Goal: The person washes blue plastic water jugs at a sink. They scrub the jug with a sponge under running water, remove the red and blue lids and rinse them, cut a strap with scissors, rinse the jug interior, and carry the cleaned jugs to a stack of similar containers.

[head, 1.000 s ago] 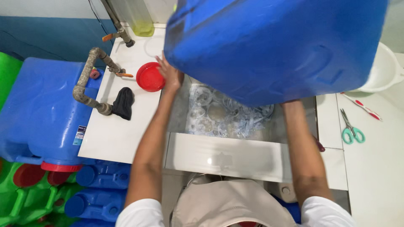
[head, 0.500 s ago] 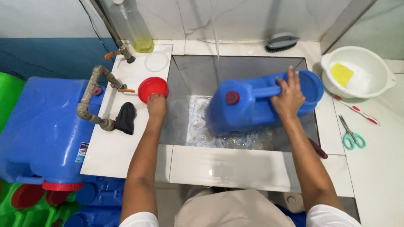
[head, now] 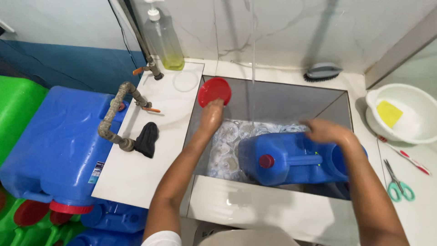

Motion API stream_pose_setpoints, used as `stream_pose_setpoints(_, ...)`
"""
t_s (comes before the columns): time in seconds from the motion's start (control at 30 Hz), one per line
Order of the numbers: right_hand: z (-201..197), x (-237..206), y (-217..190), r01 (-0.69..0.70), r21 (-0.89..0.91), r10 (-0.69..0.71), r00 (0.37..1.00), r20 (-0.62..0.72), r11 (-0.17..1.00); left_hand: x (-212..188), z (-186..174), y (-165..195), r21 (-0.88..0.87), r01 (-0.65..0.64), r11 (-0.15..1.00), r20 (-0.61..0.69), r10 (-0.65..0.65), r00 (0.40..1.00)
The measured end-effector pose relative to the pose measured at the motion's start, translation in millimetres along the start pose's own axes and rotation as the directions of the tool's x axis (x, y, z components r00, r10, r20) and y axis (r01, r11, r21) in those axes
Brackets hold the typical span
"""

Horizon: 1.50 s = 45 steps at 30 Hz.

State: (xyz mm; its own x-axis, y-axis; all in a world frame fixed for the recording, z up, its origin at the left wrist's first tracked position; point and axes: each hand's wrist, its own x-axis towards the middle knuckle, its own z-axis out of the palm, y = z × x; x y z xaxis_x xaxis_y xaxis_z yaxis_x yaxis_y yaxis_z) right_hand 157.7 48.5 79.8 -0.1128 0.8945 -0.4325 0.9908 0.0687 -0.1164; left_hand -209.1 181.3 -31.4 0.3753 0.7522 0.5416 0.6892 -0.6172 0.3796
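Sink basin is the reference. Big blue jug sits left of it, past the white counter, on its side with more blue jugs below. Inside the basin, a smaller blue jerrycan lies on its side on clear plastic pieces, red plug facing you. Your right hand rests flat on top of the jerrycan; blurred, so can't tell if the fingers are curled around it or loose. Your left hand is at the basin's left wall, fingers closed on the lower edge of a red lid. White bowl with a yellow sponge is right of the basin, scissors below it. Soap bottle and scrub brush are behind the basin. Black cloth lies on the counter by the pipe.
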Motion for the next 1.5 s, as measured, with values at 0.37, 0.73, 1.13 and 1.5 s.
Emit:
stream_pose_setpoints(0.37, -104.1, 197.7, -122.9, 0.142, 0.923, -0.004, 0.989, -0.151, 0.358, 94.6, 50.8, 20.1, -0.726, 0.661, -0.190, 0.671, -0.406, 0.620)
stream_pose_setpoints(0.73, -80.5, 190.8, -91.6, 0.628, 0.132, -0.477, 0.695, -0.537, 0.767, 118.1, 54.7, 26.5, -0.557, 0.206, 0.805, 0.243, -0.079, 0.967)
stream_pose_setpoints(1.13, 13.4, 159.7, -112.7, 0.326, -0.230, -0.390, 0.609, -0.691, 0.917, 99.8, -36.4, -87.8, 0.367, -0.056, 0.928, -0.018, 0.068, 0.998)
stream_pose_setpoints(1.5, 5.5, 139.7, -109.8, 0.251, 0.473, 0.221, 0.642, -0.734, 0.844, 89.5, -89.2, -214.1, 0.829, 0.340, 0.444, 0.054, -0.669, 0.741)
